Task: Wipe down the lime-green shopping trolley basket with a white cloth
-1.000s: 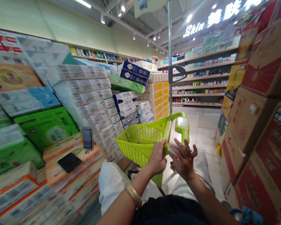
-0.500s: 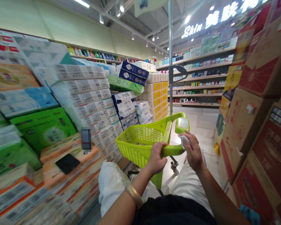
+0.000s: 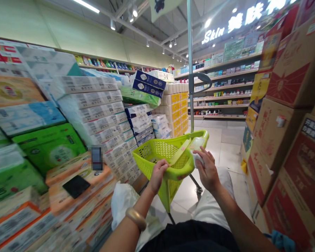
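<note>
Basically, the left hand (image 3: pixel 158 175) is bracing while the right hand (image 3: pixel 208 171) is working a wipe (image 3: pixel 198 159) on the handle (image 3: pixel 182 172).

Going outward: the left is gripping the handle's left end, fingers curling over it, and the right is pinching the white wipe, partly hidden under its fingers, against the right side. So most of the handle is sitting between the two hands. Looks like rubbing to me, so I'd be holding firm with the left, since there's a caster (image 3: pixel 199 190) below and it could roll, and pressing the wipe flat along the curve rather than dabbing. Can't tell if it's getting grubby. Just past the right fingertips the pale panel (image 3: pixel 197 142) is sitting, and beyond that a pole (image 3: pixel 190 52) is standing.
</note>
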Demonstrator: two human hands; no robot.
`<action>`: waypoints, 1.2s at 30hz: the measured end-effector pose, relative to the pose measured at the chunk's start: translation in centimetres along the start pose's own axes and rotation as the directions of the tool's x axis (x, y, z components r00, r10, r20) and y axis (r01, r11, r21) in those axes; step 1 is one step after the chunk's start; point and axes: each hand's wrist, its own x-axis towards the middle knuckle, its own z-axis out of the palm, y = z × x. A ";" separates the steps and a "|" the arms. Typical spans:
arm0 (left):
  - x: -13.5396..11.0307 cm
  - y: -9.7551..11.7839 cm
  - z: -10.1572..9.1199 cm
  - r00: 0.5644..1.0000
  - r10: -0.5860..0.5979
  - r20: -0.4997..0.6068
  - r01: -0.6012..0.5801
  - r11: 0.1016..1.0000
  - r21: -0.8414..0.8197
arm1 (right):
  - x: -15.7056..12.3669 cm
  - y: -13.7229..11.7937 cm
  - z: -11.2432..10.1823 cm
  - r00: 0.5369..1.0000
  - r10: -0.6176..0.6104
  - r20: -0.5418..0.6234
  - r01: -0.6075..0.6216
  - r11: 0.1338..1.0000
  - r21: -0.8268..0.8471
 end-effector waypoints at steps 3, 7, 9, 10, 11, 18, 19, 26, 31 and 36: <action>0.0 -0.2 -1.0 0.999 0.017 -0.037 -0.018 0.999 -0.038 | 0.7 0.4 0.3 0.998 0.010 -0.065 -0.010 1.000 0.000; 0.1 -0.5 -2.3 0.997 0.029 -0.068 -0.031 0.999 -0.030 | 2.7 1.8 0.6 0.994 0.080 -0.076 -0.078 0.997 0.025; 0.2 -0.6 -3.3 0.997 0.032 -0.065 -0.032 0.999 -0.007 | 3.9 2.2 0.5 0.994 0.089 -0.056 -0.091 0.996 -0.027; 0.3 -0.6 -3.9 0.998 0.033 -0.060 -0.032 0.999 0.009 | 4.4 2.3 0.4 0.995 0.085 -0.045 -0.087 0.994 -0.062; 0.4 -0.5 -4.5 0.998 0.034 -0.053 -0.032 0.999 0.028 | 4.9 2.2 0.4 0.997 0.076 -0.033 -0.079 0.992 -0.101; 0.7 3.1 -5.7 0.996 0.089 -0.013 -0.079 0.934 0.348 | 6.3 -1.8 1.4 0.972 -0.022 0.235 0.069 0.979 -0.193; 0.6 3.9 -5.2 0.992 0.128 0.019 -0.122 0.875 0.469 | 6.2 -2.8 1.8 0.950 -0.060 0.307 0.114 0.980 -0.164; -0.1 6.4 -1.7 0.995 -0.027 0.095 -0.071 0.462 0.884 | 6.1 -5.0 3.9 0.888 -0.093 0.451 0.184 0.969 -0.162; -0.2 4.8 -2.5 0.997 -0.011 0.081 -0.070 0.390 0.918 | 6.7 -1.4 3.3 0.967 0.011 0.256 0.068 0.952 -0.298; -0.4 5.1 -2.5 0.994 0.013 0.110 -0.106 0.424 0.899 | 5.6 -3.3 4.3 0.953 -0.042 0.301 0.128 0.954 -0.273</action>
